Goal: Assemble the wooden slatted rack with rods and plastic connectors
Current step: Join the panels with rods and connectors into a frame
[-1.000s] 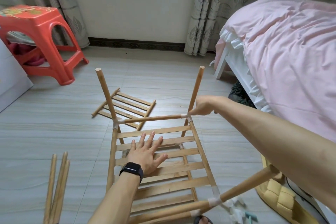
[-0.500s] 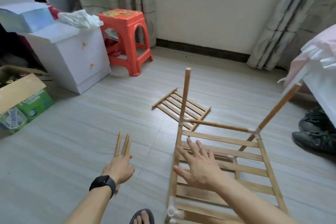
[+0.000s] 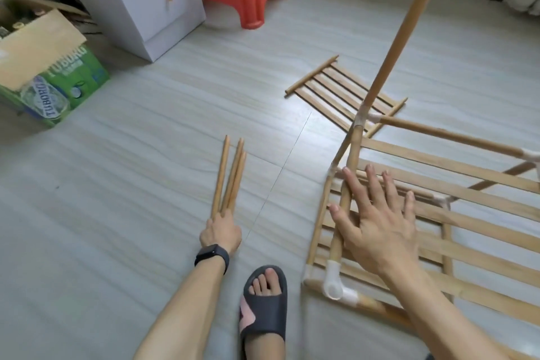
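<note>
- So, rack [image 3: 467, 231]: half-built, lying on the floor at right. One slat tier is fitted, and a post [image 3: 400, 29] rises from a white joint at the far-left corner.
- Spare panel [image 3: 336, 88]: flat on the floor beyond the rack, partly behind the post. Not fitted yet.
- Rods [image 3: 230, 175]: three loose ones, side by side on the floor, left of the rack and well apart from it.
- Right hand [image 3: 377, 225]: fingers spread flat on the rack's left rail and slats, holding nothing. Reads as bracing.
- Left hand [image 3: 220, 232]: fingers curled round the rods' near ends, grasping the bundle.
- Connector [image 3: 333, 280]: near-left corner elbow, with one open socket facing up.
- Step in hand, my read: fetching rods for the open sockets. More than half the build looks left.
- Doing it well:
  - Keep the right palm down so the frame doesn't rock.
  - Bring the bundle close and feed one rod at a time.
  - Line the rod up with the socket axis, then push straight in with a slight twist.
  - A skewed entry could split the plastic or pop a neighbouring joint.
  - Seat each rod fully before moving to the next corner.
</note>
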{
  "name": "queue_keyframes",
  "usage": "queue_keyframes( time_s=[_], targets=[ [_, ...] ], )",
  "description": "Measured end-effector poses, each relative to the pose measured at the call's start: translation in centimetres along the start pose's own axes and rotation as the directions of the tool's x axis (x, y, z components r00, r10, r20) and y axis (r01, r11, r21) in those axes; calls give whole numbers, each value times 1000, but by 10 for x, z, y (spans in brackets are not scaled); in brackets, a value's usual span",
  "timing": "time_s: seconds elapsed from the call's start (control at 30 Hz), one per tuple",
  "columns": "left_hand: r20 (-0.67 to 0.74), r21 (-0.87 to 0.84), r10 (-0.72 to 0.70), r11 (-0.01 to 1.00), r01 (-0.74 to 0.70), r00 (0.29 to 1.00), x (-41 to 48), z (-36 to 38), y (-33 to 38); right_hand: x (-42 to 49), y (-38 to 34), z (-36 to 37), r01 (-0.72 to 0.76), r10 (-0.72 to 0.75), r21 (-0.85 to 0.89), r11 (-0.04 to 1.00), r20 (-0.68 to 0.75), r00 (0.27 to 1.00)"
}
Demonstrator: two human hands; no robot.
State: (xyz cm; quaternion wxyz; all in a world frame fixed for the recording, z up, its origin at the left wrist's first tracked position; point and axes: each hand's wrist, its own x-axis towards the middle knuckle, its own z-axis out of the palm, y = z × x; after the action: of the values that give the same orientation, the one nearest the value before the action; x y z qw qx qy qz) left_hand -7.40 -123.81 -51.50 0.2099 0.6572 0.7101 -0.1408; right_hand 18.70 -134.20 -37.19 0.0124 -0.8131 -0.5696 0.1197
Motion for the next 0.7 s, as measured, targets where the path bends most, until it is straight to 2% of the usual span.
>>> queue_keyframes(
  time_s=[0.1, 0.17, 0.3, 0.4, 0.53, 0.63, 0.7],
  targets=[
    [-68, 69, -8, 998, 13, 998, 7, 15, 2, -2, 2, 2, 2, -2, 25, 1000, -9, 1000],
    [-59, 74, -48, 996, 52, 997, 11, 20, 4, -1, 1, 3, 2, -2, 26, 1000, -17, 1000],
    [87, 96, -112, 990, 103, 990, 6, 25, 9, -2, 1, 3, 6, -5, 40, 999, -16, 1000],
    [170, -38, -80, 995, 88, 982, 3, 23, 6, 1, 2, 1, 3, -2, 51, 999, -19, 1000],
    [196, -242, 111, 968, -62, 974, -8, -9, 9, 1, -1, -3, -10, 11, 48, 999, -17, 1000],
    [53, -412, 306, 874, -258, 951, -36, -52, 19, 4, -5, -19, -25, 21, 74, 997, 60, 998],
    [-66, -372, 424, 830, -416, 904, -60, -87, 29, 1, -10, -42, -49, 31, 138, 989, 129, 991]
  ],
)
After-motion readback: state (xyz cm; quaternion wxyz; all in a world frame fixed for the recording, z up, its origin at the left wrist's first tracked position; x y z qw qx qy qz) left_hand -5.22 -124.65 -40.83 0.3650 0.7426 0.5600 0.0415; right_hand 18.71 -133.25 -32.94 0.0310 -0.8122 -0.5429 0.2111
